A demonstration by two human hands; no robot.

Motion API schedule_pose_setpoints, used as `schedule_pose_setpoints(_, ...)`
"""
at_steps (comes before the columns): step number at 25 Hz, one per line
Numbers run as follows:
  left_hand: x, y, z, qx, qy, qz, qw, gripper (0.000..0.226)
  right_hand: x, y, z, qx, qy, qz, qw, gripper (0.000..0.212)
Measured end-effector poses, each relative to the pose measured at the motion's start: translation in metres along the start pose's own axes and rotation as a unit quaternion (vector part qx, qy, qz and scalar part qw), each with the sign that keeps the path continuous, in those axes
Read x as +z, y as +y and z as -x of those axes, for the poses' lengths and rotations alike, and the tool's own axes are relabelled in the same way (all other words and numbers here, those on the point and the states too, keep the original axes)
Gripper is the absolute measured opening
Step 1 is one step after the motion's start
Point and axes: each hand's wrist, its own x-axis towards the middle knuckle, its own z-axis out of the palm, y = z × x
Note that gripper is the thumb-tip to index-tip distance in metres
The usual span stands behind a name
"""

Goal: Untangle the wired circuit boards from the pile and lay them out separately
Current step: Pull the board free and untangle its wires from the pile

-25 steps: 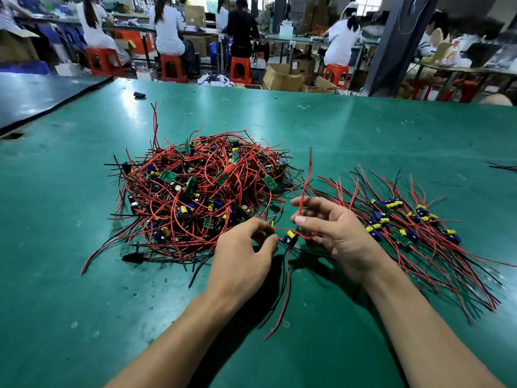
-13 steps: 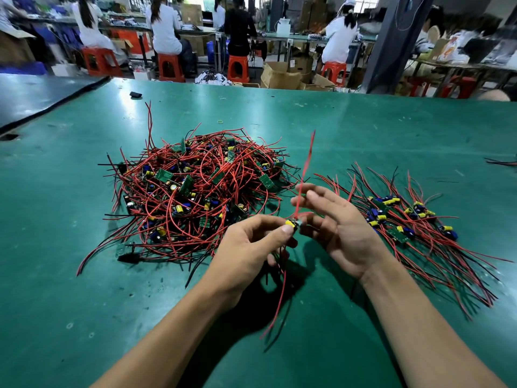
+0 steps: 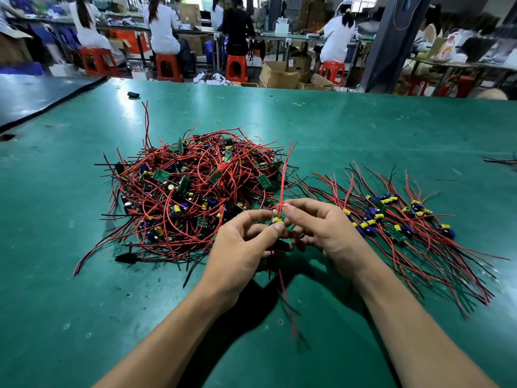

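Circuit boards in the tangled pile [image 3: 193,197] are lying left of centre on the green table [image 3: 363,127], with the separated boards [image 3: 402,219] fanning out to the right. Left hand [image 3: 237,256] and right hand [image 3: 327,228] are meeting just in front of the pile, fingers curled. The left is pinching one small board [image 3: 277,219] between thumb and forefinger, and the right is pinching its red wires [image 3: 283,186], which are standing upward.

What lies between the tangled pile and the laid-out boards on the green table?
In the head view, both hands: the left hand and right hand hold one wired board there, its red wires rising above them and hanging below.
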Motion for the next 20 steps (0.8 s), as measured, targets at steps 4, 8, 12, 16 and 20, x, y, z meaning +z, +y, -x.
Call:
schedule_pose_setpoints(4,0.000,-0.004,0.001,-0.020,-0.034,-0.026,0.999,0.025,0.003,0.004,0.002,-0.001,-0.006,0.047,0.999,0.016)
schedule_pose_setpoints(8,0.004,-0.007,-0.001,-0.013,-0.031,-0.018,0.999,0.057,0.004,0.005,0.001,-0.020,0.003,0.020,1.000,0.016)
schedule_pose_setpoints(12,-0.002,-0.006,-0.009,-0.018,0.088,0.016,0.996,0.074,-0.002,0.006,-0.002,-0.042,0.078,0.091,0.992,0.016)
schedule_pose_setpoints(16,-0.001,-0.006,-0.008,-0.012,0.086,-0.017,0.996,0.026,-0.005,0.006,-0.003,-0.025,0.065,0.075,0.995,0.021)
schedule_pose_setpoints(20,0.002,-0.004,-0.003,-0.016,0.023,-0.017,0.999,0.014,0.002,0.010,0.001,0.025,-0.048,-0.014,0.998,0.021)
